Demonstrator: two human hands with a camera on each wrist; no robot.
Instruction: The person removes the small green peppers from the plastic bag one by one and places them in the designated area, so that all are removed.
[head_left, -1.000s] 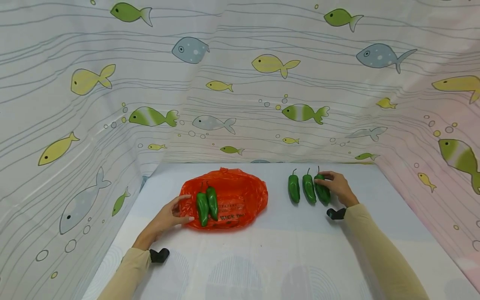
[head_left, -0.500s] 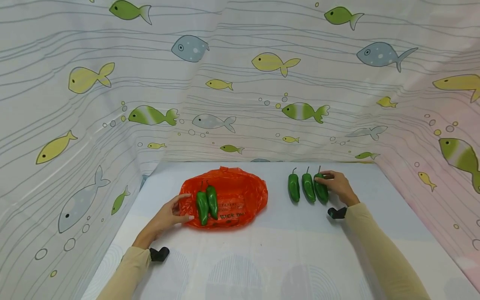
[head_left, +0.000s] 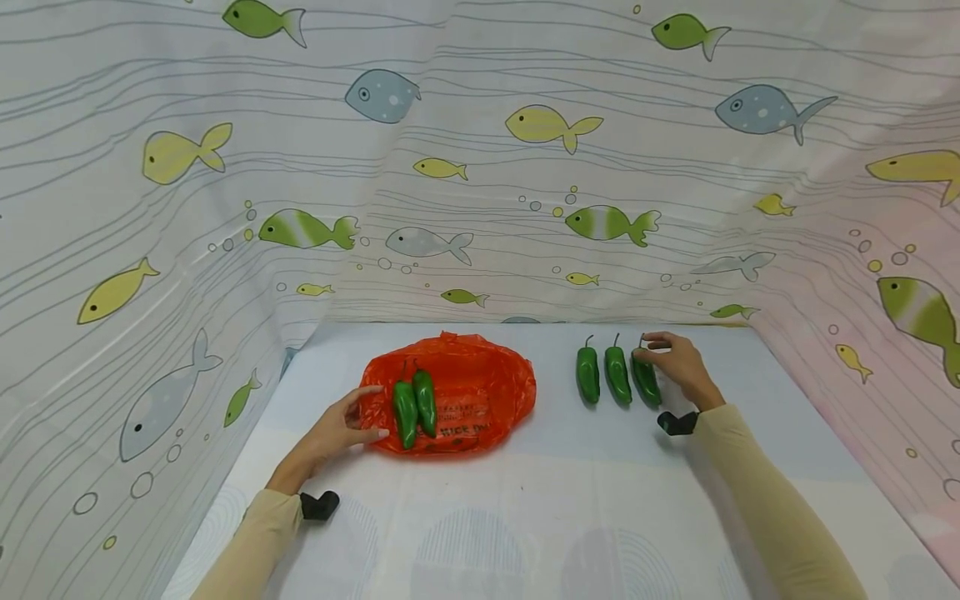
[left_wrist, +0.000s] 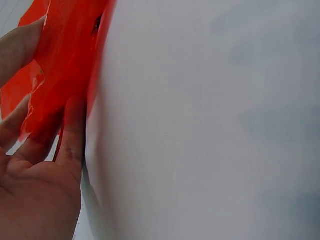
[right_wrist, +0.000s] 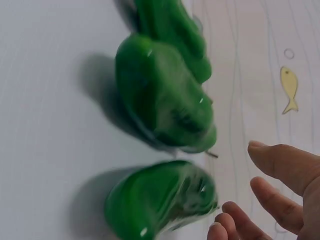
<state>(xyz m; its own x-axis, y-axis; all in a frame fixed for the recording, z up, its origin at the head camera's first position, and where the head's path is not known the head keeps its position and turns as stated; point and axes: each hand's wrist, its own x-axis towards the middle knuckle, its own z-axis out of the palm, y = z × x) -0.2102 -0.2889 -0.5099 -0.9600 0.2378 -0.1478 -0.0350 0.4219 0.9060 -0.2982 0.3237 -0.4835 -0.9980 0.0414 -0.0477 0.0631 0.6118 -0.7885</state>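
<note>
Pepper (head_left: 647, 385) at the right end of a row lies at the far right of the surface (head_left: 517, 508), the right grip (head_left: 678, 365) spread beside its stem end, holding nothing, though contact cannot be told. Good handling here would mean a wide grip and a straight vertical path, since a sideways brush could roll it against the middle pepper (head_left: 618, 377) just beside it, and the fish-printed backdrop (head_left: 491, 200) rises close behind. Well apart on the left, past the left pepper (head_left: 588, 377), a red bag (head_left: 498, 396) bears two more peppers (head_left: 406, 414), its rim touched by the loosely extended left grip (head_left: 332, 432).
</note>
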